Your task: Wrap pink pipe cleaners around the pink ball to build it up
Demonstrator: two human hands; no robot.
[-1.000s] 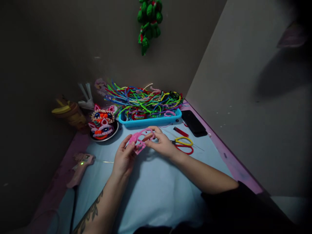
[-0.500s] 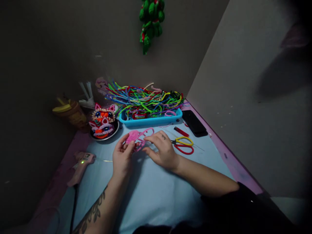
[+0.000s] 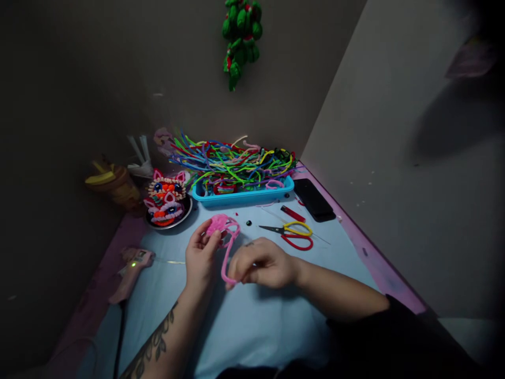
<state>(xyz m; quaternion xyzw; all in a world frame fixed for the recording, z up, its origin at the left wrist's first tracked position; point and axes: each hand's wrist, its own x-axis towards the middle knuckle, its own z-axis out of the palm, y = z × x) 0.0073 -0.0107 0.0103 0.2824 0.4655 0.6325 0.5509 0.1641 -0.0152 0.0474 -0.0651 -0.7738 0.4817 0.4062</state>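
Observation:
My left hand [image 3: 202, 247] pinches a coiled piece of pink pipe cleaner [image 3: 218, 223] between thumb and fingers, above the light blue table cover [image 3: 252, 326]. From that piece a loose pink strand loops out and bends down toward me. My right hand [image 3: 262, 263] is closed on the strand's lower end, with the fingertips partly hidden. Just beyond the right hand lie scissors [image 3: 290, 231] with one yellow and one red handle. A small dark round bead [image 3: 249, 223] rests on the cover between the pink piece and the blades.
A blue tray [image 3: 244, 199] piled with colourful pipe cleaners [image 3: 236, 163] stands at the back. At left are a dish [image 3: 169, 225] with two fuzzy animal heads and a pink glue gun [image 3: 132, 273], its light on. A red lighter [image 3: 292, 213] and black phone [image 3: 313, 200] lie right.
My right hand has moved down toward me, drawing the pink strand along into a long bend. The bead and scissor blades, previously covered by that hand, now show. My left hand keeps its hold.

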